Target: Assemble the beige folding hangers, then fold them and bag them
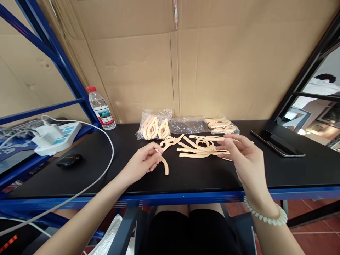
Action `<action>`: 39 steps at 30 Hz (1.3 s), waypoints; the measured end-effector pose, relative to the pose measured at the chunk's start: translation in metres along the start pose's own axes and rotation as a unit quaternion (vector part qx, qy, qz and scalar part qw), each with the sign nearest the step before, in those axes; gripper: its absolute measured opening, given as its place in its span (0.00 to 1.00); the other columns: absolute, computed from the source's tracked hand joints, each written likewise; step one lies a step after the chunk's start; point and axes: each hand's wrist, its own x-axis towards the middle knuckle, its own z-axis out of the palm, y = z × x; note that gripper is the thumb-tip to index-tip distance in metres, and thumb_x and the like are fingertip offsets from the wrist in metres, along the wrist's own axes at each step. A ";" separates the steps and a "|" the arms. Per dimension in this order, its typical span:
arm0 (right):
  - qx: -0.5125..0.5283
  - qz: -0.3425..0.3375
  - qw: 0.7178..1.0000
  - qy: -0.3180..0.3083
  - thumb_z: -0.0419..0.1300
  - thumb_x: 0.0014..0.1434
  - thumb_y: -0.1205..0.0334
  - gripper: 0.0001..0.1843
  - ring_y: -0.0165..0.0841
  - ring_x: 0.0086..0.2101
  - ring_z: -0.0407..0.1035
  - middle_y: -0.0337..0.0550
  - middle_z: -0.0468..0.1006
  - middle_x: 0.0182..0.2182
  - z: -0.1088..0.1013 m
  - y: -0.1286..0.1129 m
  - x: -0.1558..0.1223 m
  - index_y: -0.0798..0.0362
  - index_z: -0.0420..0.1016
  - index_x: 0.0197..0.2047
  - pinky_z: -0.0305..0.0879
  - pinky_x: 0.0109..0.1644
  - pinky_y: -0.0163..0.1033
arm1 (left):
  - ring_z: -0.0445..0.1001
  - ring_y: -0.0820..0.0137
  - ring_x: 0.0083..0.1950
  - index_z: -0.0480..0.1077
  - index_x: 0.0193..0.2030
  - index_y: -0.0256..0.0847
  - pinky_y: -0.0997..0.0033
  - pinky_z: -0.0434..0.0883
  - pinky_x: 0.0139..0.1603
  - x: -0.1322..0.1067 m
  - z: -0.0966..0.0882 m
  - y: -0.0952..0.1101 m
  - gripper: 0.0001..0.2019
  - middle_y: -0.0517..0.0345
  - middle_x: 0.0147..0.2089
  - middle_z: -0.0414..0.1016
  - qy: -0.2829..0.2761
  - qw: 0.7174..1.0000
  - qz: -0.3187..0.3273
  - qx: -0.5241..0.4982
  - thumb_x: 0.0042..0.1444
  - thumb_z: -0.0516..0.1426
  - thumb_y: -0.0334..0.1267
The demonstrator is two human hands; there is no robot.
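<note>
Our left hand (145, 159) pinches a hanger (165, 166), probably light, stiff, best held mid-length; at its three o'clock, our narrowed right hand (248, 161) meets the pile (195, 155), grip unclear.

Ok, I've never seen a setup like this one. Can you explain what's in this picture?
There's no machine here: a person works with two bare hands. The single picture comes from a camera worn on their head, looking forward and down, so both forearms reach in from the bottom.

The left hand has its fingers closed on a curved beige piece. The right hand is at the loose beige pieces, fingertips by the end of one strip; whether it grips that strip is hard to tell.

On the black tabletop, clear plastic packaging lies at the back, with more beige pieces bagged on either side. A water bottle and white power strip stand to the left, a phone to the right.
</note>
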 end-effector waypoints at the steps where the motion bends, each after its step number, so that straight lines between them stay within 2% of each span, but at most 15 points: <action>1: 0.006 0.002 1.000 -0.006 0.66 0.55 0.50 0.16 0.37 0.33 0.78 0.45 0.81 0.32 0.001 0.001 -0.001 0.53 0.76 0.41 0.79 0.30 0.38 | 0.62 0.77 0.21 0.64 0.39 0.41 0.77 0.62 0.23 0.000 0.002 0.000 0.08 0.67 0.24 0.62 -0.003 1.000 -0.006 0.007 0.62 0.49 0.42; 6: 0.021 0.019 1.000 -0.011 0.66 0.55 0.50 0.17 0.37 0.32 0.78 0.44 0.80 0.32 0.002 0.009 -0.010 0.53 0.75 0.42 0.80 0.30 0.40 | 0.67 0.75 0.24 0.72 0.42 0.41 0.74 0.66 0.28 -0.001 0.002 0.001 0.10 0.61 0.30 0.74 0.006 0.984 0.010 0.176 0.60 0.51 0.40; 11: 0.034 0.018 0.999 0.025 0.67 0.55 0.52 0.15 0.37 0.33 0.79 0.41 0.78 0.32 0.001 0.012 -0.019 0.51 0.74 0.42 0.80 0.32 0.41 | 0.72 0.72 0.31 0.75 0.41 0.41 0.73 0.68 0.33 -0.002 -0.017 0.005 0.11 0.57 0.39 0.78 0.056 0.961 0.042 0.267 0.60 0.52 0.39; 14: 0.048 0.033 0.998 0.038 0.67 0.55 0.53 0.14 0.37 0.33 0.79 0.41 0.77 0.33 0.002 0.008 -0.023 0.51 0.74 0.40 0.80 0.32 0.39 | 0.74 0.70 0.33 0.76 0.40 0.43 0.72 0.68 0.36 -0.004 -0.021 0.006 0.10 0.58 0.40 0.78 0.020 0.945 0.045 0.323 0.60 0.53 0.38; 19: 0.087 0.042 0.993 0.067 0.68 0.54 0.55 0.13 0.34 0.30 0.78 0.40 0.75 0.33 0.008 0.002 -0.028 0.52 0.73 0.39 0.78 0.31 0.38 | 0.77 0.64 0.42 0.74 0.46 0.43 0.69 0.70 0.40 -0.010 -0.004 0.007 0.11 0.54 0.46 0.76 -0.035 0.896 0.063 0.438 0.61 0.53 0.33; 23: 0.141 0.071 0.984 0.083 0.69 0.52 0.56 0.16 0.33 0.28 0.77 0.36 0.73 0.32 0.015 -0.001 -0.034 0.51 0.70 0.41 0.77 0.28 0.37 | 0.76 0.63 0.43 0.72 0.46 0.44 0.69 0.69 0.39 -0.010 0.004 0.011 0.13 0.54 0.42 0.76 -0.049 0.864 0.105 0.489 0.61 0.50 0.27; 28: 0.222 0.072 0.959 0.160 0.70 0.51 0.61 0.25 0.30 0.26 0.75 0.31 0.72 0.32 0.024 -0.001 -0.044 0.45 0.60 0.46 0.77 0.31 0.39 | 0.76 0.63 0.38 0.70 0.46 0.43 0.69 0.67 0.33 -0.007 0.004 0.013 0.17 0.55 0.38 0.76 -0.074 0.822 0.160 0.541 0.57 0.49 0.21; 31: 0.270 0.071 0.944 0.179 0.71 0.49 0.63 0.25 0.27 0.27 0.74 0.30 0.73 0.32 0.026 -0.003 -0.046 0.46 0.60 0.43 0.78 0.35 0.38 | 0.76 0.64 0.37 0.70 0.44 0.41 0.70 0.67 0.31 -0.006 0.003 0.009 0.13 0.54 0.37 0.77 -0.058 0.817 0.186 0.543 0.59 0.49 0.24; 33: 0.312 0.081 0.929 0.183 0.72 0.47 0.65 0.24 0.25 0.27 0.73 0.30 0.73 0.30 0.024 -0.004 -0.045 0.48 0.62 0.40 0.77 0.36 0.35 | 0.77 0.64 0.37 0.70 0.45 0.39 0.70 0.68 0.31 -0.005 0.003 0.006 0.13 0.53 0.38 0.77 -0.041 0.817 0.203 0.538 0.59 0.49 0.24; 37: 0.398 0.161 0.884 0.184 0.73 0.46 0.69 0.19 0.23 0.29 0.73 0.32 0.74 0.29 0.018 -0.006 -0.043 0.51 0.68 0.35 0.75 0.36 0.26 | 0.77 0.62 0.42 0.71 0.46 0.37 0.69 0.70 0.33 -0.004 0.002 0.003 0.14 0.52 0.40 0.77 -0.021 0.812 0.240 0.531 0.58 0.49 0.24; 39: 0.427 0.228 0.860 0.162 0.73 0.46 0.70 0.15 0.23 0.30 0.73 0.34 0.76 0.31 0.015 -0.004 -0.043 0.52 0.72 0.33 0.75 0.36 0.24 | 0.76 0.62 0.42 0.72 0.44 0.38 0.68 0.70 0.35 -0.004 0.002 0.003 0.13 0.52 0.41 0.77 -0.015 0.827 0.242 0.507 0.60 0.48 0.26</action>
